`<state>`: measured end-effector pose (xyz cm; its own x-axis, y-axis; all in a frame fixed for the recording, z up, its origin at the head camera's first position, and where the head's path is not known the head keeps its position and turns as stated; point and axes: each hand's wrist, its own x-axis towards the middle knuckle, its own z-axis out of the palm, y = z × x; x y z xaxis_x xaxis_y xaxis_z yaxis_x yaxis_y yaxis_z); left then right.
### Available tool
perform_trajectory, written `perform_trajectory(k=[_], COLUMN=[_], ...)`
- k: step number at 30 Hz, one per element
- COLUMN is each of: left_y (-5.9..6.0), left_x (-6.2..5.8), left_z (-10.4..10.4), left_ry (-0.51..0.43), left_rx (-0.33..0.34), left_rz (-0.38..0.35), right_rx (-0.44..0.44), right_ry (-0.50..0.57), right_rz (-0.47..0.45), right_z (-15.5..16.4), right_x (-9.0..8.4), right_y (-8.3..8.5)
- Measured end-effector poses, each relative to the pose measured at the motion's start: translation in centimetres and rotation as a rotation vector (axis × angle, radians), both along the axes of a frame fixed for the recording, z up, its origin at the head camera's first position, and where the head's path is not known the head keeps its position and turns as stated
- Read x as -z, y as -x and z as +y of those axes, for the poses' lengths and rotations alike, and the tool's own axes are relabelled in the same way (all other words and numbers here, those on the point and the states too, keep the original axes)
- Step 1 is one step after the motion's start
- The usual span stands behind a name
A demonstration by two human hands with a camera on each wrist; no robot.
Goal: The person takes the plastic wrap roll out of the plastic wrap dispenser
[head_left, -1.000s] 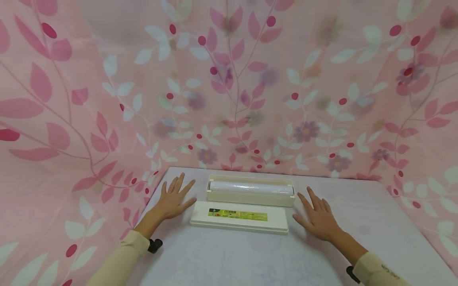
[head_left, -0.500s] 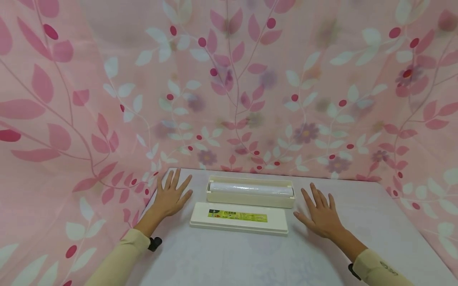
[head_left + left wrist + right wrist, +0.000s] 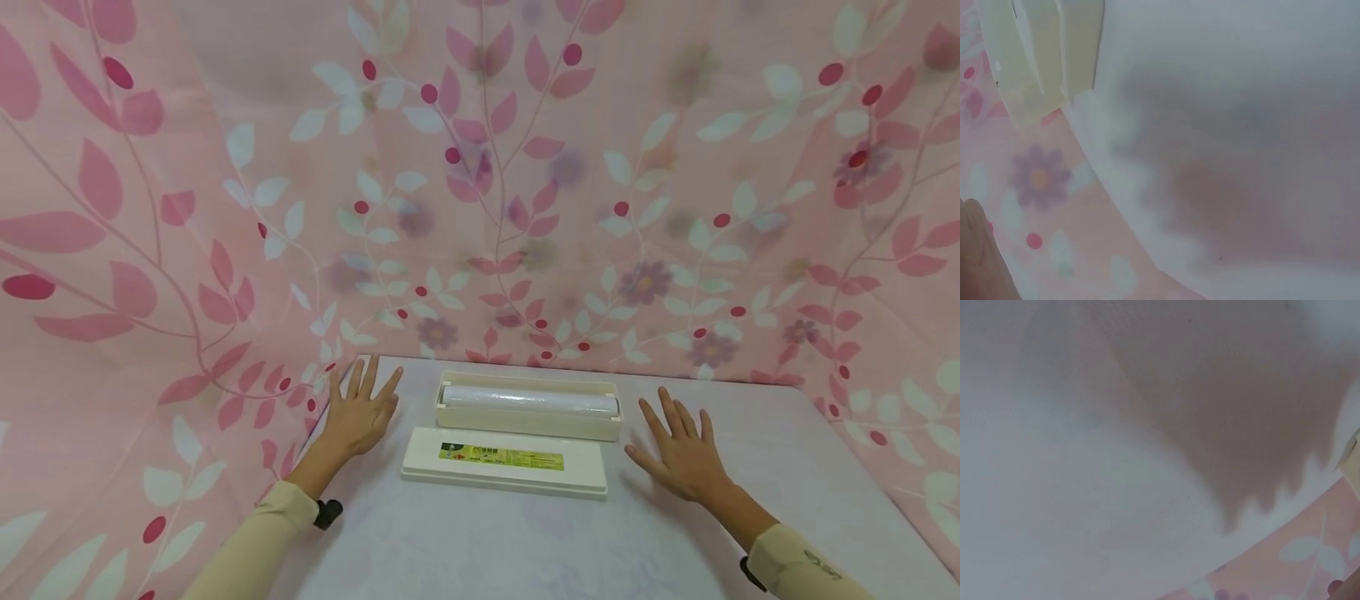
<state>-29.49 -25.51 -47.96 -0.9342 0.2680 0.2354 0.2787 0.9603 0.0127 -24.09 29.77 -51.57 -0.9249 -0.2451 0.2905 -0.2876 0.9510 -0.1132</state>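
A long cream box (image 3: 528, 422) stands at the middle of the table with its top off. Inside it lies a roll of plastic wrap (image 3: 528, 400), glossy and whitish. In front of the box is its flat cream lid (image 3: 498, 482), bearing a green and yellow label. My left hand (image 3: 358, 419) is held with fingers spread, left of the box and lid, apart from both. To their right my right hand (image 3: 681, 457) is also spread and holds nothing. Shadows of the hands fall on the tablecloth in both wrist views.
A white cloth (image 3: 465, 546) covers the table. Pink floral curtains (image 3: 495, 183) hang close behind it and along both sides. A dark wrist device (image 3: 327, 514) sits at the left cuff, with another (image 3: 752, 573) at the right.
My left hand has shifted slightly left, away from the lid. The right hand has moved a little to the right with its fingers spread wider. Box and lid stay in place.
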Motion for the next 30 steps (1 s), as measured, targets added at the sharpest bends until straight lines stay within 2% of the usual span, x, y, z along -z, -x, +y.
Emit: perform_trajectory(k=[7, 14, 18, 22, 30], left_y=[0.5, 1.3, 1.6, 1.6, 1.9], left_x=[0.1, -0.3, 0.4, 1.0, 0.7], left_z=[0.2, 1.0, 1.6, 2.1, 2.8], left_ry=[-0.006, -0.045, -0.027, -0.013, -0.026], left_rx=[-0.001, 0.010, 0.046, 0.051, 0.065], left_rz=[0.014, 0.093, 0.049, -0.009, -0.037], right_rx=[0.004, 0.010, 0.019, 0.027, 0.031], right_ry=[-0.022, -0.053, -0.067, -0.062, -0.065], right_rz=[0.009, 0.036, 0.008, -0.019, -0.019], right_z=[0.1, 0.5, 0.5, 0.2, 0.4], right_x=[-0.7, -1.5, -1.8, -2.0, -2.3], right_y=[0.2, 0.5, 0.5, 0.6, 1.0])
